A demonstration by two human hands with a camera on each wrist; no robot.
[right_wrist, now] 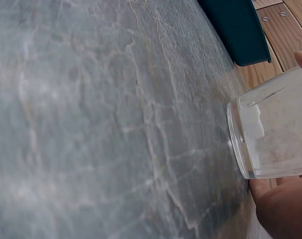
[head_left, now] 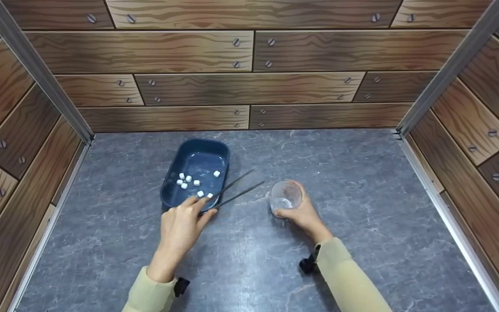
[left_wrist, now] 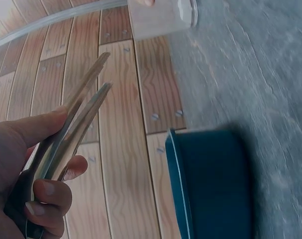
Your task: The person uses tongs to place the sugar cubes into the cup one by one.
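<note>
My left hand [head_left: 181, 225] holds a pair of slim metal tongs [left_wrist: 87, 118] over the near right edge of a dark blue rectangular tub [head_left: 202, 162]. Their tips point toward the cup, a little apart, with nothing between them in the left wrist view. Several small white cubes [head_left: 184, 186] lie in the tub, mostly in its near half. With thumb and fingers round its side, my right hand [head_left: 306, 214] grips a clear cup [head_left: 285, 190], right of the tub. Something white [right_wrist: 252, 122] shows at the cup's bottom.
The grey marbled tabletop [head_left: 249, 260] spreads under everything. Wood-patterned panels [head_left: 197, 89] close it in at the back and both sides, with metal posts [head_left: 444, 76] at the rear corners.
</note>
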